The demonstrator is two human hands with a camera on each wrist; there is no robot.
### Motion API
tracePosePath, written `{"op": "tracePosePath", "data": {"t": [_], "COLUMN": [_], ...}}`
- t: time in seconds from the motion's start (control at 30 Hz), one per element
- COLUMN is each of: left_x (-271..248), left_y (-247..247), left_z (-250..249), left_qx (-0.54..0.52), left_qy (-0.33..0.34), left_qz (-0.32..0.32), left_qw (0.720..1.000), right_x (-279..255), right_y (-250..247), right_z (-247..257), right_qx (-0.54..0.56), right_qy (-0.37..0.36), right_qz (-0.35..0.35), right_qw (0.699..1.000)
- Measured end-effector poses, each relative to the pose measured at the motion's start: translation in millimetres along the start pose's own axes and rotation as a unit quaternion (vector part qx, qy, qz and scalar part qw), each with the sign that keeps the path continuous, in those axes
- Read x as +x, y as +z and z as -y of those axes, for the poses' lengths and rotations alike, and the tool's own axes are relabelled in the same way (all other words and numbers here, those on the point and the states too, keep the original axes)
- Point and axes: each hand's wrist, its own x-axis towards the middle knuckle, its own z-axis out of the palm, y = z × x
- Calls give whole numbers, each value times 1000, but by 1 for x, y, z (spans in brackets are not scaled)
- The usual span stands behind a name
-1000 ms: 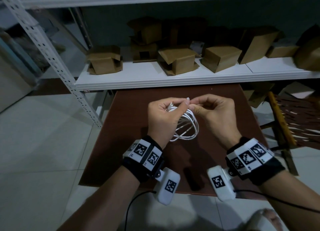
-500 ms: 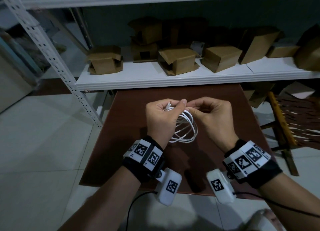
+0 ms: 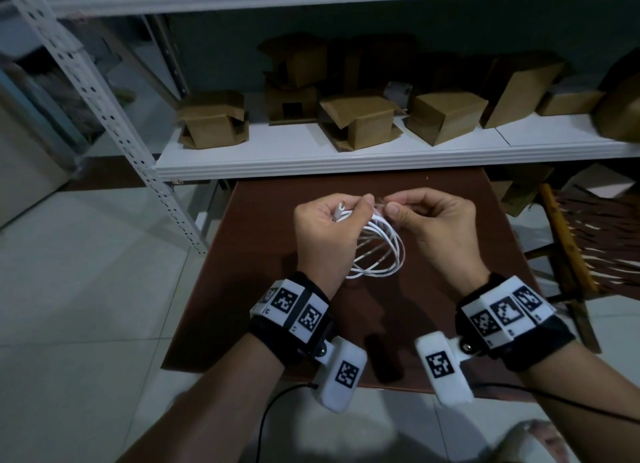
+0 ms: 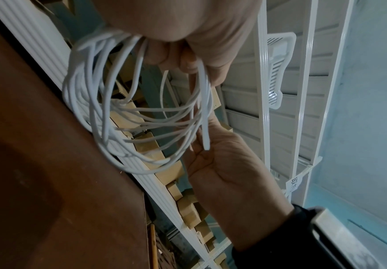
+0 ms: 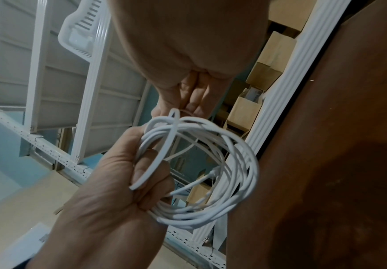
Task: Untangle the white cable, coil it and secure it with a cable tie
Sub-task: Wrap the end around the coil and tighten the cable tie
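The white cable (image 3: 388, 251) is wound into a loose coil of several loops hanging above the brown table (image 3: 242, 289). My left hand (image 3: 356, 208) grips the top of the coil, and a connector end (image 3: 341, 208) pokes out by its fingers. My right hand (image 3: 389, 206) pinches a thin strip at the coil's top, just right of the left thumb. In the right wrist view a flat white cable tie (image 5: 162, 151) loops over the coil (image 5: 234, 172), its free end lying across the left fingers. The left wrist view shows the same cable tie (image 4: 205, 109) hanging beside the coil (image 4: 109, 112).
A white shelf (image 3: 311, 157) with several cardboard boxes (image 3: 360, 119) runs behind the table. A perforated metal upright (image 3: 114, 116) slants at the left. A wooden chair (image 3: 568, 254) stands at the right. A small dark object (image 3: 384, 362) lies near the table's front edge.
The right fingertips have drawn slightly away from the left thumb, to the right. Both hands sit a little lower. The coil still hangs from the left hand.
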Motion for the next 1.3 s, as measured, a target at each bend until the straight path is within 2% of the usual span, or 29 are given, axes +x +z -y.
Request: {"op": "tracePosePath", "data": {"t": [0.57,1.2,1.3], "left_x": [-2,-2,0], "left_y": [0,-1,-3], "left_z": [-4,-8,-7], "left_qx": [9,-11,-38], "left_qy": [21,-12,-21], "left_qz": [34,81,98], "left_qw": [999,997,994], "right_x": [-1,2,1], "right_y": [0,-6,-4], "right_z": [7,12,11], "right_qx": [43,38,22], "right_qy": [-3,-14,-37], "right_qz": [-13,30,46], "right_qw": [999,999,998]}}
